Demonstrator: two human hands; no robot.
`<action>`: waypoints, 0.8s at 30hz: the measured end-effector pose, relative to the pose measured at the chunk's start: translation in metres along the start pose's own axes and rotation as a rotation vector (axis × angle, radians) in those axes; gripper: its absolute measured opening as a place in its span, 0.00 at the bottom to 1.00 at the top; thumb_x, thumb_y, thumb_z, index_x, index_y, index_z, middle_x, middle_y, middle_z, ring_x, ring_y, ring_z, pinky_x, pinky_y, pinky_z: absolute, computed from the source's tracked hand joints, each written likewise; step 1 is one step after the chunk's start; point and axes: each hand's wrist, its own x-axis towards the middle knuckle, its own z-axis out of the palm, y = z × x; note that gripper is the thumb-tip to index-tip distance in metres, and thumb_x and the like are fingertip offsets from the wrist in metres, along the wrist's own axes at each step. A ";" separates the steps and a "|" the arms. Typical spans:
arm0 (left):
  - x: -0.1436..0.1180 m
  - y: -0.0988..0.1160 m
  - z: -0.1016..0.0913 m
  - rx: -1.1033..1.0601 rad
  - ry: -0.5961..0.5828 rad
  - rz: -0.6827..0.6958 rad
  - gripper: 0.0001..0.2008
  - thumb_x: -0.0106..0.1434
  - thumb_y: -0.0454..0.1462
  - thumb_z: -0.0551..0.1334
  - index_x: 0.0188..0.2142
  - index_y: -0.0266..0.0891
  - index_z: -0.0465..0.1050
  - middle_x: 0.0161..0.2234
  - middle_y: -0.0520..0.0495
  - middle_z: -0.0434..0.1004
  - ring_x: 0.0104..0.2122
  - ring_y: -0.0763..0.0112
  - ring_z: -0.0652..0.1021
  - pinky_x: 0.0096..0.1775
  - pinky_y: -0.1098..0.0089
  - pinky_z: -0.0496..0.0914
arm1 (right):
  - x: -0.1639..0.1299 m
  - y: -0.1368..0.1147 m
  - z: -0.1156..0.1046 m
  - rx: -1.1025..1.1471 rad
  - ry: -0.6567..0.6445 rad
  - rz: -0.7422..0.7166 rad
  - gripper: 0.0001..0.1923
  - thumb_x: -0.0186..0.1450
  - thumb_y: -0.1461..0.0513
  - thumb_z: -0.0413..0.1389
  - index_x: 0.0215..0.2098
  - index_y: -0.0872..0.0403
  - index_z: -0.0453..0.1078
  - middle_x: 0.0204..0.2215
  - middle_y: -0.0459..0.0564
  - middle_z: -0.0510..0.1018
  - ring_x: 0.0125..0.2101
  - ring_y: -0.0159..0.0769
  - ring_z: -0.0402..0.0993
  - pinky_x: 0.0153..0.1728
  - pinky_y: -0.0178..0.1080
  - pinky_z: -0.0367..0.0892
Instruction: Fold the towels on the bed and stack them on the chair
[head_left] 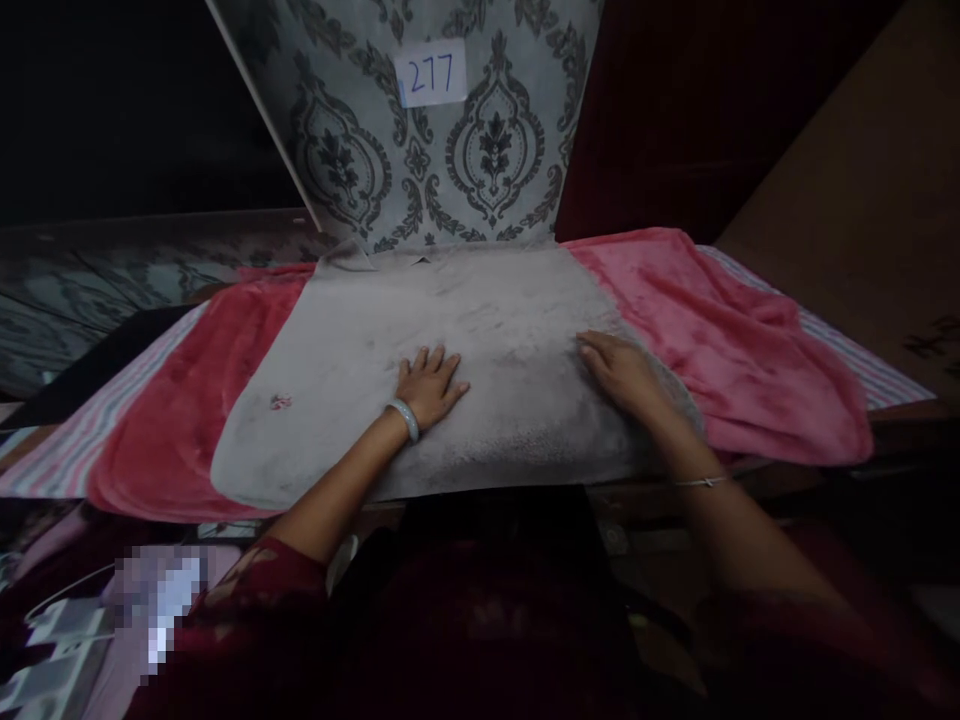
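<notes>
A grey plush cloth (517, 300) lies spread over the table, with a small red emblem (280, 402) near its left side. My left hand (429, 387) rests flat on the middle of this cloth, fingers spread and nothing in them. Towards the cloth's right side is my right hand (619, 368), turned partly on edge with its fingers stretched out and touching the fabric. Beneath the grey cloth, a pink-red plush blanket (757, 350) shows on both sides.
Under the blanket a striped cloth (105, 425) covers the table. Patterned wallpaper (495, 150) rises behind, bearing a paper marked 277 (432, 73). A dark screen (135, 110) stands back left; a brown panel (862, 210) is at the right. White boxy items (64, 640) sit lower left.
</notes>
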 end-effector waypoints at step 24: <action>-0.123 -0.122 0.038 0.133 0.238 0.127 0.36 0.62 0.55 0.58 0.66 0.45 0.62 0.68 0.39 0.58 0.67 0.48 0.60 0.66 0.44 0.53 | -0.032 0.034 0.008 -0.081 0.065 0.090 0.28 0.73 0.53 0.39 0.61 0.58 0.70 0.60 0.58 0.71 0.61 0.46 0.65 0.63 0.51 0.59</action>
